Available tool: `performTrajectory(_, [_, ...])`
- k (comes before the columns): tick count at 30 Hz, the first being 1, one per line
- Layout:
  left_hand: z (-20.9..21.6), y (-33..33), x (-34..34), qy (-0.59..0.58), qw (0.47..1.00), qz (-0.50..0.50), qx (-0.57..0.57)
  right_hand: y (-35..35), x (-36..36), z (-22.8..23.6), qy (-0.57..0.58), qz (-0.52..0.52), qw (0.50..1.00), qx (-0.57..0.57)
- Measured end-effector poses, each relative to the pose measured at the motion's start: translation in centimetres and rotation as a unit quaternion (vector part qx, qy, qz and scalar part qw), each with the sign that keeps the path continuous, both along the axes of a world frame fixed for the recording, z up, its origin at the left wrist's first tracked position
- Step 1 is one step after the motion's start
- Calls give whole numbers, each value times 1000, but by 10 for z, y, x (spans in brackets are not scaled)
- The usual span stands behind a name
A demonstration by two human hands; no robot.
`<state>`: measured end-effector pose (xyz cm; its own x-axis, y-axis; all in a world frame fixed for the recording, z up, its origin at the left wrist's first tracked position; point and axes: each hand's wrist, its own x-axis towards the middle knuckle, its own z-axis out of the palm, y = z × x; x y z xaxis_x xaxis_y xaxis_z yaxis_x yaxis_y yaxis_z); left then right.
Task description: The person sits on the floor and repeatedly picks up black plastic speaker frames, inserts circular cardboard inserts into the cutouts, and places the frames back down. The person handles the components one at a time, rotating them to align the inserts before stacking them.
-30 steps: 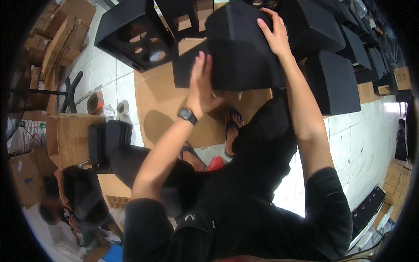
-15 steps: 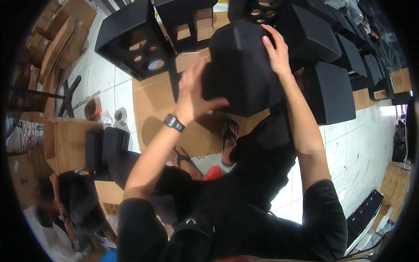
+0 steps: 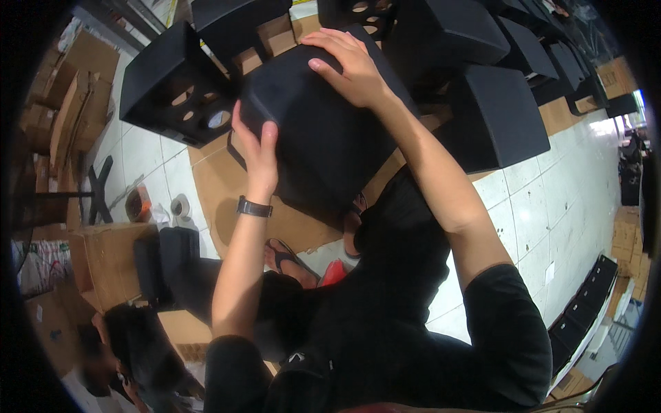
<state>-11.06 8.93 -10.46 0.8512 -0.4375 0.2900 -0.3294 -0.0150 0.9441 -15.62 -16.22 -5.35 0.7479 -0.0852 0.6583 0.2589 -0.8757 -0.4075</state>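
Two hands, left (image 3: 259, 155) and right (image 3: 354, 72), clasp black box (image 3: 323, 141) | corner points upper-left | long axis unclear

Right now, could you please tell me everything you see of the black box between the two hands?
The black box is large and angular, with plain, matte-looking faces and a slanted corner near the left hand. No opening shows. It appears askew above the brown cardboard sheet, though contact underneath is hidden. The left hand touches that corner; the right hand spreads across its top.
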Motion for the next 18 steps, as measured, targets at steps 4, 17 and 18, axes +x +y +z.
performTrajectory(4, [-5,17,-9,31,998,39,-32,20,11,7,3,38,999,-7])
performTrajectory(17, [2,113,7,231,953,100,-167,145,66,-11,-22,39,995,-93])
performTrajectory(18, [3,119,13,220,958,100,-155,150,71,-12,-11,46,994,-97])
